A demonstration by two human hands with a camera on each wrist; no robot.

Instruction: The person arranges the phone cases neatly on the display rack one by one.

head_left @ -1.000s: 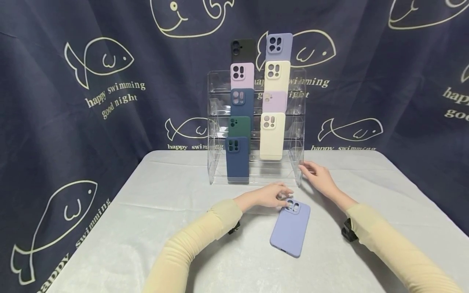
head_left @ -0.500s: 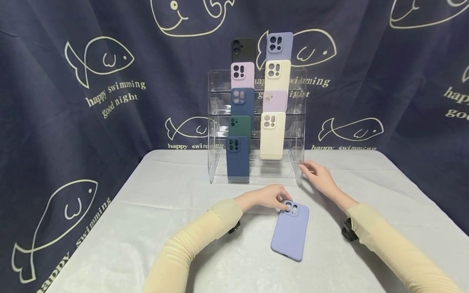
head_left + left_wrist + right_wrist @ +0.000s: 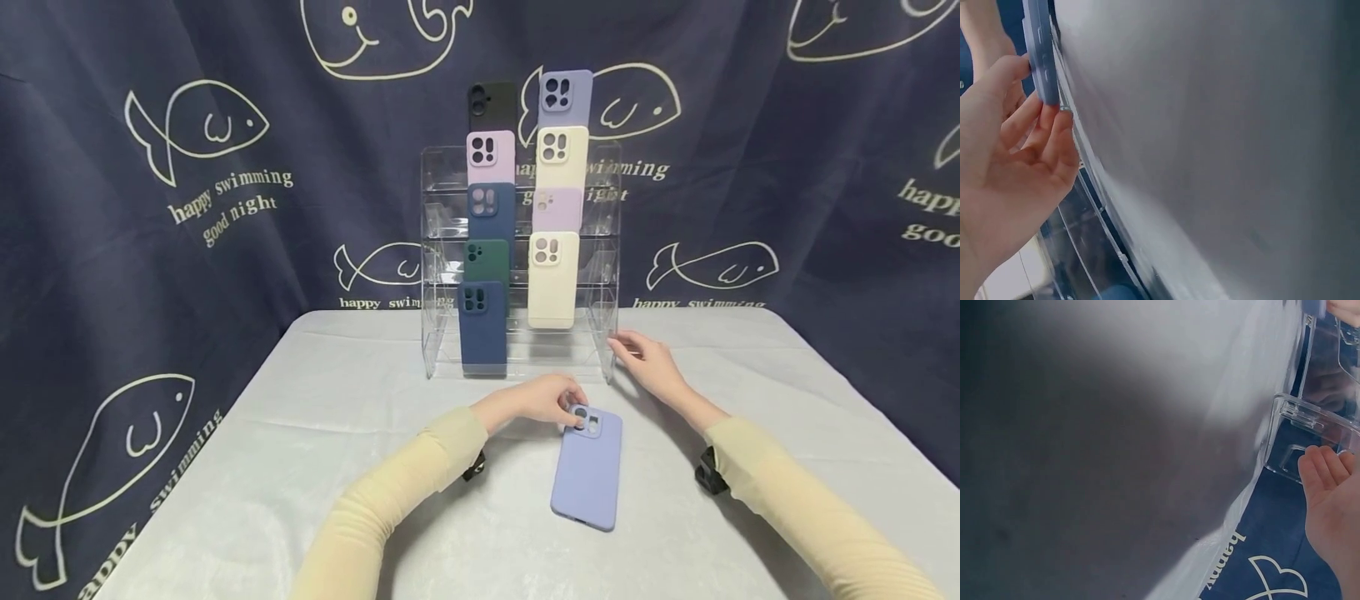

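Observation:
A periwinkle-blue phone case (image 3: pixel 588 475) with a large camera cutout is pinched at its top left corner by my left hand (image 3: pixel 534 400), over the table in front of the rack. In the left wrist view the phone case (image 3: pixel 1041 56) appears edge-on, between thumb and fingers. My right hand (image 3: pixel 651 365) touches the right side of the clear acrylic display rack (image 3: pixel 547 365). The right wrist view has that hand (image 3: pixel 1335 500) with fingers fairly straight against the rack's side panel (image 3: pixel 1272 425); its thumb is hard to make out there.
Phone cases stand on the rack in two columns. The left column ends below with a navy case (image 3: pixel 483 333), the right with a cream case (image 3: pixel 553 283). The grey-white table cloth (image 3: pixel 315 500) meets a dark blue fish-print curtain (image 3: pixel 225 275) behind.
The periwinkle phone case has shifted slightly left and turned straighter, its lower end swinging right relative to its top. My left fingers have drawn in on its corner. My right hand keeps its place at the rack.

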